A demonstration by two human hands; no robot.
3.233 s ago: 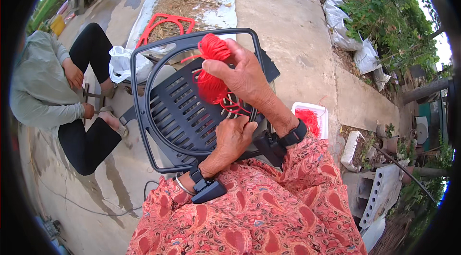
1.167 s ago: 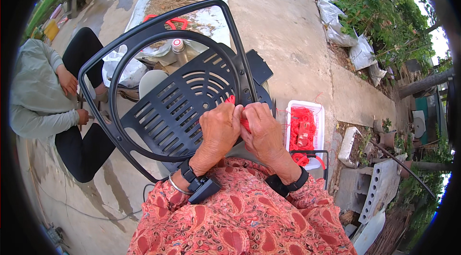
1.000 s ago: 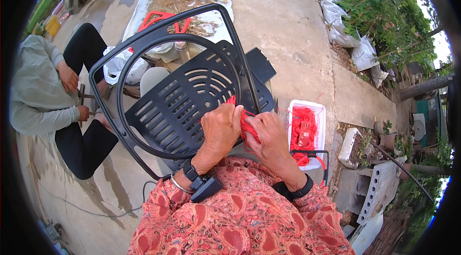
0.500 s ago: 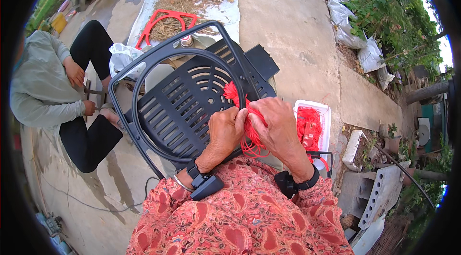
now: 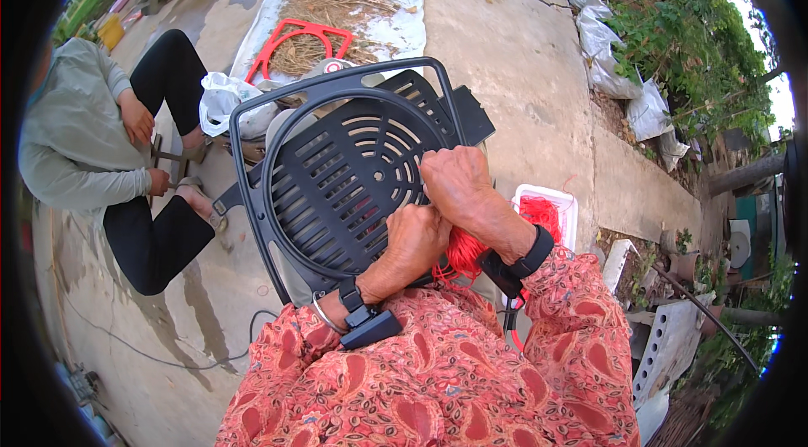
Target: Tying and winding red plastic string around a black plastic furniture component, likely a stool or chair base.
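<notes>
A black tubular frame (image 5: 252,252) with a large round ring (image 5: 271,162) inside it leans upright before me. My left hand (image 5: 414,232) is closed at the ring's lower right, against a bundle of red cord (image 5: 463,253) that shows beside its fingers and under my right forearm. Just above it, my right hand (image 5: 459,182) is bent into a fist over the right side of the frame; its fingers hide what they grip. Behind the ring lies a black slotted plastic panel (image 5: 324,194).
More red cord (image 5: 539,213) fills a white tub (image 5: 568,224) at my right. A person (image 5: 84,135) sits at the left, hands by the knees. Beyond the frame are a white bag (image 5: 220,102), a red ringed frame (image 5: 273,45) and dry stalks on a white sheet (image 5: 400,30).
My right hand has moved up and left over the ring, off the cord bundle. The bundle now sits lower, between my hands and body. The frame has shifted right and stands more upright.
</notes>
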